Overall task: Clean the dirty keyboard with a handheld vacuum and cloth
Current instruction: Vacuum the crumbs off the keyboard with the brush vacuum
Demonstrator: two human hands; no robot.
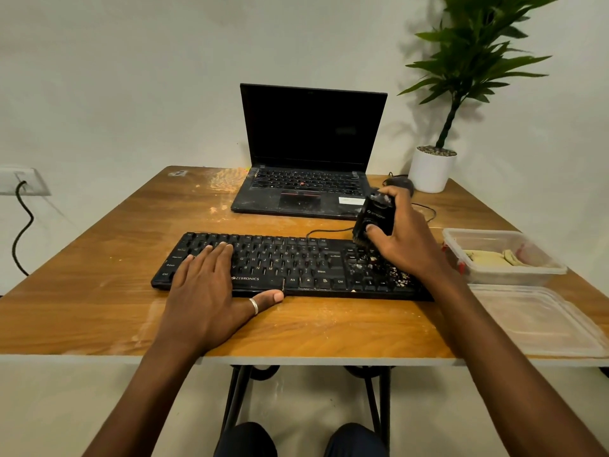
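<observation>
Table [99, 275] wooden, dusty | left hand [211, 291] flat on keyboard [296, 265] | right hand [405, 239] grips vacuum [375, 216] | white wall [131, 77]

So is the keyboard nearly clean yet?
About halfway. The keyboard's left and middle keys look mostly crumb-free. The left hand presses flat on it while the right hand grips the handheld vacuum, brush down at the right end, where crumbs lie thick. Those remain, then wiping with the cloth, which lies in the plastic tub.
</observation>
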